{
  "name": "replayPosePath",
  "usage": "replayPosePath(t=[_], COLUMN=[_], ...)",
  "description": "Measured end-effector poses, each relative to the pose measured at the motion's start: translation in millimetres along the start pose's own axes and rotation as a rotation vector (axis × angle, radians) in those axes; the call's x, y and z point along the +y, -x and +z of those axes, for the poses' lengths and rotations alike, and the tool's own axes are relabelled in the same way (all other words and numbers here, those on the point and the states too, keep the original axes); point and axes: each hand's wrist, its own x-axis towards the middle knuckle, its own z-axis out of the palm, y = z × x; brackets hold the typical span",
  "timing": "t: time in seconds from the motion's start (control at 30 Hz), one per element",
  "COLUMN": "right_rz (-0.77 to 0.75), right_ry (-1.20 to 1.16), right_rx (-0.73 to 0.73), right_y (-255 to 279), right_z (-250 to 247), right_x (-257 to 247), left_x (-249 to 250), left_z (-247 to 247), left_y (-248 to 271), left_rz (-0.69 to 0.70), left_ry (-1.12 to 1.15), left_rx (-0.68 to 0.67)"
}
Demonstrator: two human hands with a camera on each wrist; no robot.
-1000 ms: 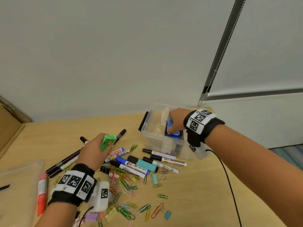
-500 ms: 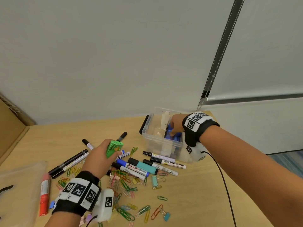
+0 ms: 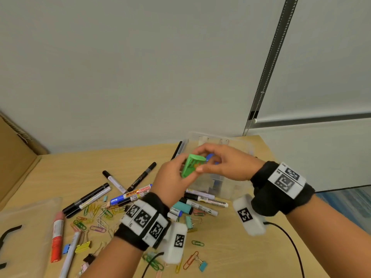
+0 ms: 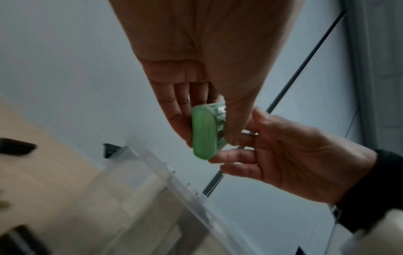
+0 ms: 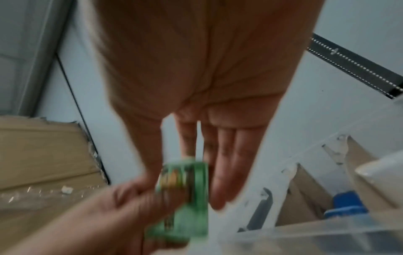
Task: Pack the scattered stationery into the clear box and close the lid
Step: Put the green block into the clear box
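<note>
Passing a green case between both hands above the clear box at 12 o'clock: left hand grips it, right hand pinches it. Markers and paper clips remain on the tabletop; lid not yet fitted.

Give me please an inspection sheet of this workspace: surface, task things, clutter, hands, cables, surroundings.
Surface: light wooden table, strewn with stationery.
Job's things: clear box open at the far right, a blue item inside; green case held above it; markers and paper clips loose on the table; clear lid lying at the left.
Clutter: nothing seen.
Hands: left hand grips the green case; right hand pinches the same case.
Cables: black cable runs from the right wrist unit across the table.
Surroundings: plain wall; cardboard at the left; blind chain at the right.
</note>
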Motion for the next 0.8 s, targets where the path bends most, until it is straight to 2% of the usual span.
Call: replayPosePath(t=[0.13, 0.23, 0.3, 0.37, 0.47, 0.6, 0.63, 0.8], right_rz=[-0.011, 0.115, 0.238, 0.354, 0.451, 0.497, 0.503, 0.576], right_ry=[0.018, 0.156, 0.318, 0.437, 0.583, 0.651, 0.666, 0.801], right_rx=[0.265, 0.410, 0.422, 0.322, 0.156, 0.087, 0.071, -0.226], right_y=[-2, -19, -36, -54, -78, -104, -114, -175], right_z=[-21, -40, -45, -43, -36, -27, -26, -26], right_x=[17, 38, 49, 55, 61, 79, 88, 158], left_x=[6, -21, -41, -54, -65, -71, -72, -75], left_z=[12, 21, 31, 42, 52, 55, 56, 58], left_y=[-33, -62, -74, -78, -78, -77, -77, -77], left_rz=[0.045, 0.001, -0.036, -0.060, -0.060, -0.031, -0.029, -0.024], left_ry=[-0.025, -0.265, -0.436, -0.540, -0.599, -0.625, -0.628, -0.626], left_rx=[0.030, 0.008, -0.030, -0.077, -0.061, -0.050, -0.050, -0.020])
